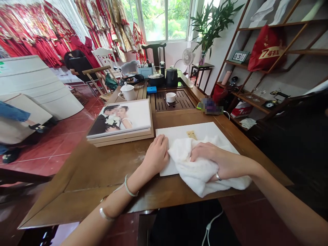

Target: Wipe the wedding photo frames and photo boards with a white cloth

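A white rectangular board [176, 131] lies flat on the wooden table in front of me. My left hand [157, 153] is at the board's left edge, its fingers together and curled against it. A bunched white towel [202, 176] covers much of the board's right and near side and hangs over toward the table's front edge. My right hand [211, 157] is closed on this towel, its fingertips sunk into the folds. Beyond the towel, a small tan patch [191, 135] with dark marks shows on the board's surface.
A stacked wedding photo panel [128, 118] lies left of the board. Farther back are a lidded white mug [127, 91], a slatted tea tray [184, 104] with a white cup [171, 97], and a black kettle [171, 76]. A cable runs off the table's right side.
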A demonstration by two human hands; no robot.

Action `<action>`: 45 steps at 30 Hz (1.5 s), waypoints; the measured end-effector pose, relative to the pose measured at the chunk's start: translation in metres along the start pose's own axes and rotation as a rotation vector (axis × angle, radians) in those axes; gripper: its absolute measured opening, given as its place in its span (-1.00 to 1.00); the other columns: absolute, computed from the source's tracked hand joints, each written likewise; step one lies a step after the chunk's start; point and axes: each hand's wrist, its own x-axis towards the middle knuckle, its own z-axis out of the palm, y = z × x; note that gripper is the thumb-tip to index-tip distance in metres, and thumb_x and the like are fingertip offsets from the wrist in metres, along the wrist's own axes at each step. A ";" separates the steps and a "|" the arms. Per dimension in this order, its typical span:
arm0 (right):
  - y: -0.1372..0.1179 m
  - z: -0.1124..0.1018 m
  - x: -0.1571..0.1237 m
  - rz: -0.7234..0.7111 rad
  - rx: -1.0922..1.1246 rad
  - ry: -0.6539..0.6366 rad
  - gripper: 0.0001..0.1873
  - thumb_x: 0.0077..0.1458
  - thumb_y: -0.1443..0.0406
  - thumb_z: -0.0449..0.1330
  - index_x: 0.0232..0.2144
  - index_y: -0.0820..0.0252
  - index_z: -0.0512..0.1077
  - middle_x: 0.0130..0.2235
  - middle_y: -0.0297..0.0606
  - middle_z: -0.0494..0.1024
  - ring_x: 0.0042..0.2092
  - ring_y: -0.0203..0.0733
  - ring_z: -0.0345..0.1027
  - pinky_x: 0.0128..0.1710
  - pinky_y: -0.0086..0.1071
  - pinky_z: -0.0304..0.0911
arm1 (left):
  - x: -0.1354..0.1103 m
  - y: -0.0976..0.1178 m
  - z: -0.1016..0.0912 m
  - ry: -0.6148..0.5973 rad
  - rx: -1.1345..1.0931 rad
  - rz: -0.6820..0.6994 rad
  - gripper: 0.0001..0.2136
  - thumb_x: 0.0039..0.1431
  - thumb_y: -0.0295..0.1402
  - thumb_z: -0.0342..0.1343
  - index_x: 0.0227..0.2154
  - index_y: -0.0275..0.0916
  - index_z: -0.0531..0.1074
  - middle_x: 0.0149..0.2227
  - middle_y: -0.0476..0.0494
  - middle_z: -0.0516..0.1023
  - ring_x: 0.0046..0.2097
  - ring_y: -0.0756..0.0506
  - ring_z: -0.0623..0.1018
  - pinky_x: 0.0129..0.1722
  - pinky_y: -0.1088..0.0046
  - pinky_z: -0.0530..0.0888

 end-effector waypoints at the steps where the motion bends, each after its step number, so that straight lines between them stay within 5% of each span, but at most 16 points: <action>1: -0.001 0.000 -0.002 0.003 0.005 -0.009 -0.44 -0.19 0.31 0.38 -0.06 0.04 0.42 0.02 -0.21 0.49 0.11 0.08 0.30 0.12 -0.04 0.18 | 0.000 0.000 0.000 0.002 -0.001 -0.001 -0.62 0.21 -0.52 -0.13 0.08 -0.43 0.30 0.20 -0.53 0.32 0.30 -0.35 0.29 0.25 0.01 0.32; 11: 0.040 -0.006 0.047 0.056 -0.111 0.309 -0.46 -0.05 0.16 0.34 0.02 0.11 0.44 0.08 -0.14 0.52 0.11 0.10 0.37 0.13 -0.03 0.22 | 0.002 -0.002 0.008 0.077 -0.068 -0.008 -0.59 0.23 -0.50 -0.15 0.12 -0.47 0.26 0.17 -0.56 0.34 0.27 -0.36 0.31 0.25 -0.03 0.31; 20: 0.043 0.002 0.102 0.111 -0.353 0.401 -0.51 0.09 0.21 0.20 0.07 0.23 0.37 0.08 -0.03 0.51 0.09 0.18 0.35 0.06 0.03 0.23 | 0.001 -0.003 0.011 0.140 -0.246 0.003 -0.57 0.24 -0.50 -0.14 0.16 -0.46 0.22 0.17 -0.52 0.34 0.26 -0.33 0.32 0.27 -0.01 0.28; 29: 0.012 0.017 0.056 -0.084 -0.341 0.246 -0.55 0.09 0.24 0.21 0.04 0.22 0.35 0.04 -0.05 0.51 0.07 0.13 0.34 0.10 0.05 0.19 | 0.002 -0.009 0.019 0.197 -0.380 -0.047 -0.41 0.14 -0.60 -0.14 0.28 -0.43 0.06 0.22 -0.54 0.27 0.28 -0.32 0.29 0.27 -0.02 0.27; 36: -0.012 0.021 0.010 -0.127 -0.220 0.088 -0.43 0.00 0.30 0.30 0.09 0.19 0.35 0.13 -0.08 0.46 0.19 0.05 0.26 0.21 -0.01 0.13 | -0.001 -0.006 0.011 0.092 -0.342 -0.048 -0.43 0.10 -0.64 -0.11 0.23 -0.43 0.14 0.23 -0.53 0.24 0.31 -0.32 0.24 0.28 -0.01 0.25; 41: 0.005 0.013 0.015 -0.047 -0.193 0.143 -0.39 -0.05 0.34 0.28 0.11 0.16 0.36 0.15 -0.11 0.47 0.18 0.07 0.30 0.19 0.03 0.16 | 0.000 -0.006 0.013 0.082 -0.296 -0.064 -0.62 0.18 -0.60 -0.16 0.03 -0.39 0.35 0.16 -0.50 0.31 0.31 -0.31 0.26 0.28 0.00 0.26; 45: 0.020 0.006 0.038 0.039 -0.241 0.209 -0.41 0.00 0.27 0.27 0.11 0.23 0.37 0.10 -0.05 0.50 0.11 0.14 0.36 0.12 0.06 0.24 | 0.001 -0.008 0.018 0.137 -0.318 -0.057 -0.53 0.19 -0.59 -0.19 0.17 -0.37 0.21 0.18 -0.47 0.31 0.30 -0.29 0.27 0.28 0.00 0.26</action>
